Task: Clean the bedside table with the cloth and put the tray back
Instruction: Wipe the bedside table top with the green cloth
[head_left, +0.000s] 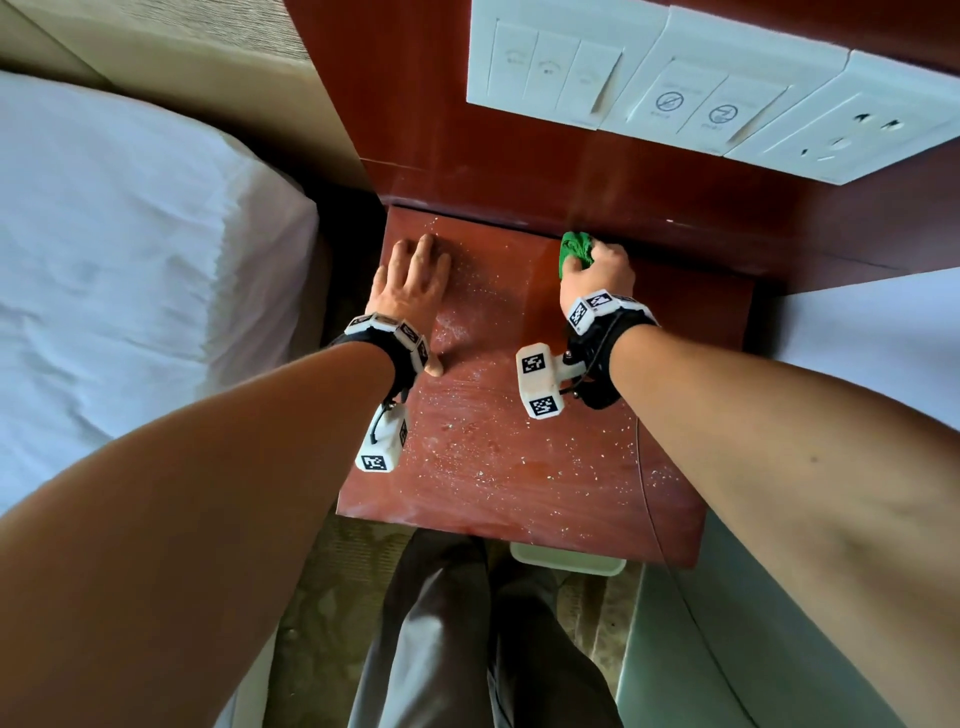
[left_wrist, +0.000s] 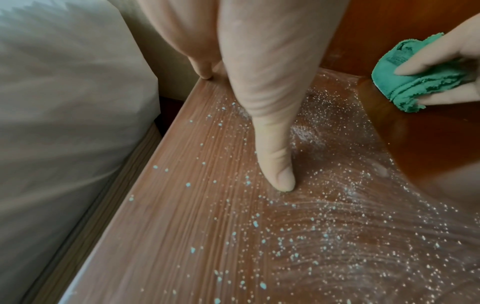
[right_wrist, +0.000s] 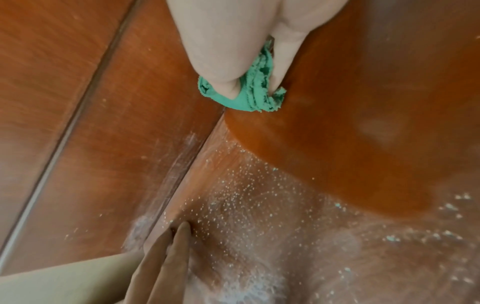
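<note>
The right hand (head_left: 597, 270) gripped the bunched green cloth (head_left: 575, 252) at the counter's (head_left: 519, 483) far edge, seemingly to wipe nearward, while the left hand (head_left: 410, 291) lay flat on its far-left part, likely for support.

**Around the wooden panel — bed, switches, floor**

A bed with white sheets (head_left: 119, 270) fills the left of the head view. At the upper right, white switch plates (head_left: 613, 78) and a wall socket (head_left: 852, 130) sit on the red-brown wall panel (head_left: 415, 104). Patterned carpet (head_left: 332, 587) shows at the bottom — grey trousers (head_left: 431, 649) over it. A thin dark cable (head_left: 649, 499) runs down the right.
</note>
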